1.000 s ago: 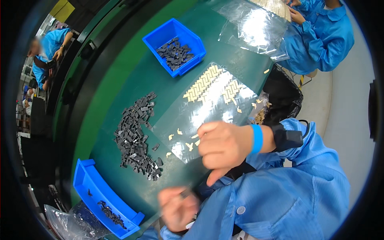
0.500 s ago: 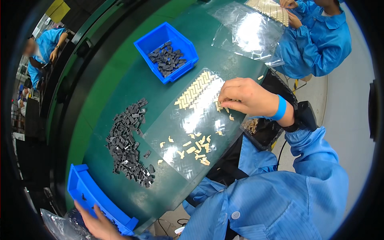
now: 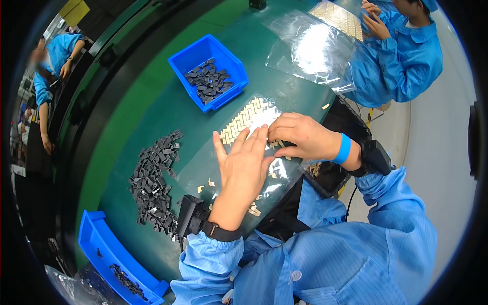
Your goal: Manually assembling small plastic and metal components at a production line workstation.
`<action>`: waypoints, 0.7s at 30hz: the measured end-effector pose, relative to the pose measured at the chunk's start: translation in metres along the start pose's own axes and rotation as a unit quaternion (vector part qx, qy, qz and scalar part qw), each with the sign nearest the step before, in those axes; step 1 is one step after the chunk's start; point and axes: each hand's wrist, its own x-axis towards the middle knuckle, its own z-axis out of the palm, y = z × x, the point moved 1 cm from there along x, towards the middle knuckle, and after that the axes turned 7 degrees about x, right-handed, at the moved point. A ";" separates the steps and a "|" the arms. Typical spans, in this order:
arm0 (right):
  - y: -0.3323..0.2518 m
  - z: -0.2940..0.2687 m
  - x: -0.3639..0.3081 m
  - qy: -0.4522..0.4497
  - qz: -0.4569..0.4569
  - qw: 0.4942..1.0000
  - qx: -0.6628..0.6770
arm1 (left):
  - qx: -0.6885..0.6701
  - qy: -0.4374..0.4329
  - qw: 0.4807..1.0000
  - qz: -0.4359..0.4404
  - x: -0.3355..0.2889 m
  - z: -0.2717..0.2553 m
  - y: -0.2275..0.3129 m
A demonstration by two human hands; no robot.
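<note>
So the green table (image 3: 284, 84) has a clear plastic sheet (image 3: 201, 165) on it, and that's my landmark. 2 blue bins: the long one (image 3: 104, 236) is off the sheet's lower left, the other one (image 3: 216, 51) just beyond its far end. The black-piece pile (image 3: 152, 185) sits left of it. Left hand (image 3: 241, 170) is flat over the sheet, fingers spread, not gripping. Right hand (image 3: 305, 137) is curled at its right side, can't tell if it's pinching anything. Cream pieces (image 3: 236, 127) lie in a zigzag pattern on its far half.
</note>
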 end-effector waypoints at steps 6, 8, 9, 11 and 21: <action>0.003 -0.001 0.000 0.007 -0.002 1.000 -0.005 | 0.025 0.013 1.000 0.007 0.005 0.003 0.001; 0.004 -0.001 0.000 0.007 0.004 1.000 -0.005 | 0.022 0.018 1.000 0.009 0.005 0.004 0.002; 0.004 0.000 0.000 0.007 0.009 1.000 -0.005 | 0.024 0.019 1.000 0.006 0.004 0.004 0.002; 0.006 0.001 -0.001 0.007 0.027 1.000 -0.003 | 0.026 0.021 0.999 0.003 0.004 0.004 0.003; -0.016 -0.009 0.009 0.217 0.071 0.972 0.058 | -0.074 0.010 0.995 -0.062 0.000 0.000 0.001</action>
